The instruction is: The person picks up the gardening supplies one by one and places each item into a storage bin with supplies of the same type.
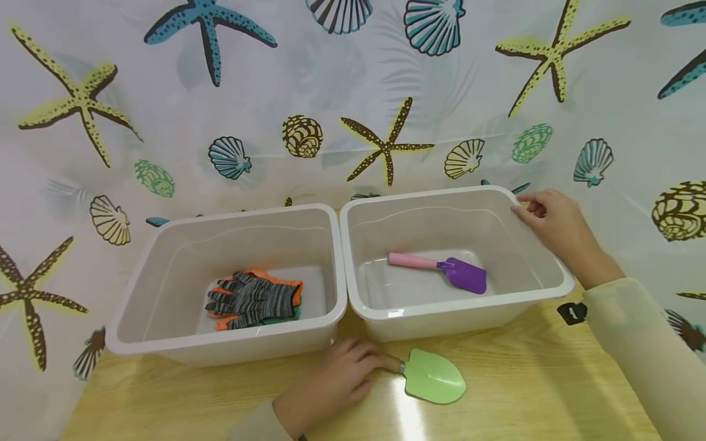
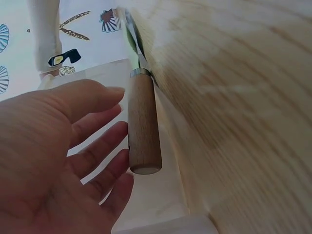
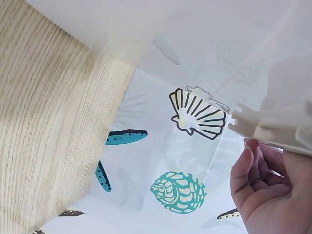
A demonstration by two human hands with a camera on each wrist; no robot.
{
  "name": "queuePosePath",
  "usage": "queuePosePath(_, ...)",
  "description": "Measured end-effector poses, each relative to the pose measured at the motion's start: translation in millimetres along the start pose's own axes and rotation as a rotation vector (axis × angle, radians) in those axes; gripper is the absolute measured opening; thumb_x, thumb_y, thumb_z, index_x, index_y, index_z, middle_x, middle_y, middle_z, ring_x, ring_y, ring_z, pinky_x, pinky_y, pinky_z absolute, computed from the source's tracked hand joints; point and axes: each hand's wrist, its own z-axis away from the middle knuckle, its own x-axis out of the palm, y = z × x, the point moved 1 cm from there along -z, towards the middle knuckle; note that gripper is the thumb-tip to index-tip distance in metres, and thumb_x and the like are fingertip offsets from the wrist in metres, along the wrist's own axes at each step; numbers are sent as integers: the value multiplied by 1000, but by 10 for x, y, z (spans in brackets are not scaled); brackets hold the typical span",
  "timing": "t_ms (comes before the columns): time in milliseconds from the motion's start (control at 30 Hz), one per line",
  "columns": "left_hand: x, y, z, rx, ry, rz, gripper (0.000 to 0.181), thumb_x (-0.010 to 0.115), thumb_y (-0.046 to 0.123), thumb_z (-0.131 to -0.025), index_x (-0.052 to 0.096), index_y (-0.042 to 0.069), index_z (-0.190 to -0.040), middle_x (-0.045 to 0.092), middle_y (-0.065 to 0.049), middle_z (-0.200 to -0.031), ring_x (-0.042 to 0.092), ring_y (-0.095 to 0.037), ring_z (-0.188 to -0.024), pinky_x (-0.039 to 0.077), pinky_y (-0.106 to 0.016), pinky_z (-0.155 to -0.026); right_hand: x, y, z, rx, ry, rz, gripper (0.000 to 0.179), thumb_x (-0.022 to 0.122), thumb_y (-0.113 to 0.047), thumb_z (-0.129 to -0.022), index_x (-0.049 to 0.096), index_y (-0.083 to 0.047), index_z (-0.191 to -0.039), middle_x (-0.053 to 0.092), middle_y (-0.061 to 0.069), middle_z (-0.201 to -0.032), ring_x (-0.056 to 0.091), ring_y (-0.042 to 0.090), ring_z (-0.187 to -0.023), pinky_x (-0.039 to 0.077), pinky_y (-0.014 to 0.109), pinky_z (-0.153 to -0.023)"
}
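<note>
A garden trowel with a green blade (image 1: 434, 376) and a wooden handle (image 2: 143, 122) lies on the table, in front of the bins. My left hand (image 1: 336, 383) is at the handle's end, its relaxed fingers beside the wood; in the left wrist view the thumb stands apart from it. The right-hand white bin (image 1: 441, 315) contains a small shovel with a purple blade (image 1: 465, 275) and pink handle. At that bin's far right corner, my right hand (image 1: 562, 229) pinches the rim; the right wrist view shows its fingers curled at the rim's underside.
Beside it, nearly touching, stands a left white bin (image 1: 220, 343) with grey-striped and orange gloves (image 1: 254, 300) inside. Both bins rest on a wooden table (image 1: 513, 392). Behind hangs a curtain (image 1: 342, 79) printed with shells and starfish.
</note>
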Motion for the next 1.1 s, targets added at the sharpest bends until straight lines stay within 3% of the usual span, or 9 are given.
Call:
queuePosePath(267,37,-2,-31,-16,-19,-40,28,63,20,-79,59,21,-107,52,8,-101,47,-12,-97,42,-28,-81,9,17,-3,8,0,-10,41,53,-36,-87,59,0,-105,51,12,-86,46,25,-76,40,38,-63)
queuePosePath(467,77,9,-33,-9,-76,-32,36,65,24,-78,56,23,-113,51,10,-102,49,-8,-95,43,-29,-78,10,14,1,18,-10,-14,40,53,-35,-87,58,-1,-107,51,11,-86,46,24,-77,40,38,-63)
queuePosePath(867,87,-4,-36,-41,-122,126,27,67,21,-77,58,26,-102,51,13,-95,51,-5,-86,43,-22,-76,-5,-5,22,36,-27,-21,44,53,-37,-86,58,-1,-110,51,11,-86,45,24,-76,40,35,-61)
queuePosePath(1100,77,-8,-16,-56,-125,167,27,65,20,-80,56,25,-105,52,12,-100,50,-5,-92,42,-22,-81,-16,-20,23,33,-23,-22,43,54,-38,-86,58,-2,-110,51,9,-86,45,23,-77,40,26,-58)
